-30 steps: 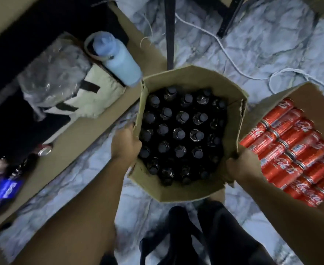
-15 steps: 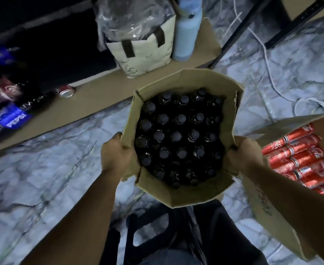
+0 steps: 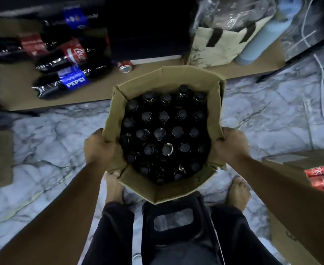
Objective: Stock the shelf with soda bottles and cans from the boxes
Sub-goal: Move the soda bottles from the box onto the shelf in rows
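An open cardboard box [image 3: 168, 77] packed with several dark, black-capped soda bottles [image 3: 160, 133] sits in front of me over the marble floor. My left hand [image 3: 97, 147] grips its left wall and my right hand [image 3: 232, 145] grips its right wall. Large Pepsi [image 3: 61, 84] and Coca-Cola bottles [image 3: 65, 57] lie on their sides on the low brown shelf board [image 3: 19, 79] at the upper left, with one red can [image 3: 125, 66] beside them. A second box of red cola cans [image 3: 323, 178] shows at the right edge.
A beige tote bag [image 3: 220, 44] with plastic wrap and a light blue flask [image 3: 258, 41] stand on the board at the upper right. White cables [image 3: 321, 73] trail over the floor. A black stool [image 3: 173, 219] sits between my legs, bare feet beside it.
The bottle box has shifted left along the floor with both hands still on it, away from the can box. The lying Pepsi and Coca-Cola bottles have come into full view.
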`<state>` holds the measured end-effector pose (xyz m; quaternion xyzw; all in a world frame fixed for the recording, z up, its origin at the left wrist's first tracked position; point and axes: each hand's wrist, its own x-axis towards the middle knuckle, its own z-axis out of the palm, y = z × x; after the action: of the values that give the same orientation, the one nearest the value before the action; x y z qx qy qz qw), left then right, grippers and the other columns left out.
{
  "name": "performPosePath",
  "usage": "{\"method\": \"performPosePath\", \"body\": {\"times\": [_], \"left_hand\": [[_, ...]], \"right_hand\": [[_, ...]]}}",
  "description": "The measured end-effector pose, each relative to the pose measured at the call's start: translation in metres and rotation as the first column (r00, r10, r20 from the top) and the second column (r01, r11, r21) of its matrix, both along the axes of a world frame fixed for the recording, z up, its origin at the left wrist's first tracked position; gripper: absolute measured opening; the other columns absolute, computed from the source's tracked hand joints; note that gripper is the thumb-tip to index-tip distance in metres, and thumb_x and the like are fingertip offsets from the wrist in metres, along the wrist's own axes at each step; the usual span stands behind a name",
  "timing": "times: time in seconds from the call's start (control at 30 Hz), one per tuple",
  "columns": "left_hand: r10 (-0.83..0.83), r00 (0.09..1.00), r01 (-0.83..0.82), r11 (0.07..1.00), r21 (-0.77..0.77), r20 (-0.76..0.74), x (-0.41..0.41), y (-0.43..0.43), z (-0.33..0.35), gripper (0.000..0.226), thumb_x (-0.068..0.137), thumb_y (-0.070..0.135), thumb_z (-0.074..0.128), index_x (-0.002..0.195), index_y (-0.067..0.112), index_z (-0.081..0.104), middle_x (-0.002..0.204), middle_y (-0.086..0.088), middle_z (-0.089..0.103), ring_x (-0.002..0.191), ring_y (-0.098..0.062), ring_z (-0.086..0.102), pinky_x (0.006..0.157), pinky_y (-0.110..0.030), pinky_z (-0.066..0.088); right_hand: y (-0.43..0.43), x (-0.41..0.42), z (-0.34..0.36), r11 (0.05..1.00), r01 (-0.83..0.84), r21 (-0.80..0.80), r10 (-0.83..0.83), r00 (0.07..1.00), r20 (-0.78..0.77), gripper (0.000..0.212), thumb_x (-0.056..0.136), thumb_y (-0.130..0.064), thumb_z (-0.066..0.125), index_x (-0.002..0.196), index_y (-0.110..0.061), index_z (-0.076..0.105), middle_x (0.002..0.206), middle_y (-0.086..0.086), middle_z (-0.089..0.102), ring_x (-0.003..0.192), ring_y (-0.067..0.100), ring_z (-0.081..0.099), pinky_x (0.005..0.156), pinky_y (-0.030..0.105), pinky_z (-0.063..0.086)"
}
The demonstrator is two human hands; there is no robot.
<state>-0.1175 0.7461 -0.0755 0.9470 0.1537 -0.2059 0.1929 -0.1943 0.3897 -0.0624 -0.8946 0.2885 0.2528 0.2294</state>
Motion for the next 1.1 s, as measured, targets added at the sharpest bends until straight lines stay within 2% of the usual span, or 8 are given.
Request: {"method": "performPosePath", "body": {"times": [0.13,0.3,0.4,0.53,0.6,0.77,0.97,1.1], "left_hand": [[0.024,0.999,-0.024,1.000,0.002,0.048,0.011,0.018,0.008,0.037,0.065,0.025,0.041,0.088,0.004,0.060,0.091,-0.028,0.068,0.089,-0.049,0.062,0.071,-0.046,0.051],[0.024,0.999,-0.025,0.997,-0.066,-0.022,0.000,0.025,0.011,0.022,0.077,0.015,0.050,0.095,0.006,0.059,0.089,-0.021,0.067,0.089,-0.043,0.061,0.065,-0.038,0.043],[0.047,0.999,-0.049,0.989,-0.140,-0.018,-0.013,0.017,0.025,0.026,0.087,0.007,0.052,0.110,0.015,0.061,0.088,-0.010,0.068,0.088,-0.037,0.061,0.059,-0.037,0.041],[-0.102,0.969,0.127,0.987,-0.099,0.224,-0.034,0.013,0.037,0.045,0.085,0.008,0.056,0.129,0.012,0.061,0.116,-0.014,0.067,0.110,-0.038,0.058,0.090,-0.042,0.049],[-0.279,0.882,0.294,0.956,0.018,0.380,-0.048,0.011,0.038,0.044,0.081,0.007,0.060,0.125,0.005,0.063,0.116,-0.017,0.064,0.112,-0.040,0.054,0.100,-0.047,0.045],[-0.430,0.902,0.410,0.884,-0.224,-0.045,-0.082,-0.024,0.025,0.032,0.093,0.030,0.063,0.124,0.022,0.062,0.113,-0.009,0.066,0.101,-0.029,0.064,0.081,-0.041,0.056],[-0.647,0.691,0.627,0.758,-0.179,-0.322,-0.092,-0.058,-0.011,0.048,0.091,0.041,0.065,0.132,0.021,0.051,0.116,-0.013,0.065,0.108,-0.037,0.063,0.082,-0.039,0.052],[-0.676,0.635,0.698,0.710,-0.096,-0.374,-0.101,-0.067,-0.024,0.047,0.094,0.032,0.064,0.135,0.019,0.044,0.119,-0.014,0.063,0.111,-0.039,0.062,0.076,-0.039,0.048]], "right_hand": [[0.019,0.021,-0.011,0.999,-0.043,-0.005,0.043,0.998,0.042,0.014,0.079,-0.003,0.057,0.081,-0.016,0.051,0.071,0.008,0.051,0.071,0.032,0.047,0.062,0.033,0.034],[0.024,0.016,-0.016,0.991,-0.128,0.036,0.127,0.992,0.023,0.010,0.087,-0.008,0.053,0.095,-0.014,0.051,0.073,0.008,0.053,0.075,0.037,0.054,0.060,0.035,0.034],[0.024,-0.003,-0.003,0.980,-0.160,0.121,0.156,0.987,0.042,0.026,0.096,-0.021,0.051,0.122,-0.020,0.048,0.079,0.009,0.063,0.076,0.038,0.062,0.059,0.040,0.046],[0.031,-0.022,0.032,0.963,-0.246,0.112,0.227,0.961,0.161,0.059,0.098,-0.028,0.056,0.152,-0.033,0.034,0.121,0.010,0.065,0.105,0.036,0.062,0.078,0.046,0.055],[0.043,-0.028,0.048,0.949,-0.302,0.090,0.271,0.928,0.255,0.057,0.098,-0.029,0.059,0.152,-0.032,0.041,0.122,0.006,0.066,0.111,0.030,0.060,0.085,0.043,0.055],[0.086,-0.034,0.030,0.853,-0.343,0.393,0.374,0.928,-0.002,0.046,0.098,-0.041,0.060,0.144,-0.038,0.052,0.108,-0.003,0.072,0.088,0.013,0.067,0.080,0.027,0.054],[0.125,-0.038,-0.025,0.838,-0.473,0.272,0.536,0.807,-0.248,0.053,0.092,-0.041,0.064,0.142,-0.042,0.048,0.122,0.001,0.067,0.111,0.027,0.064,0.090,0.040,0.056],[0.132,-0.041,-0.040,0.837,-0.520,0.167,0.546,0.786,-0.290,0.046,0.090,-0.034,0.069,0.133,-0.043,0.054,0.117,-0.001,0.067,0.110,0.027,0.064,0.080,0.034,0.051]]}}
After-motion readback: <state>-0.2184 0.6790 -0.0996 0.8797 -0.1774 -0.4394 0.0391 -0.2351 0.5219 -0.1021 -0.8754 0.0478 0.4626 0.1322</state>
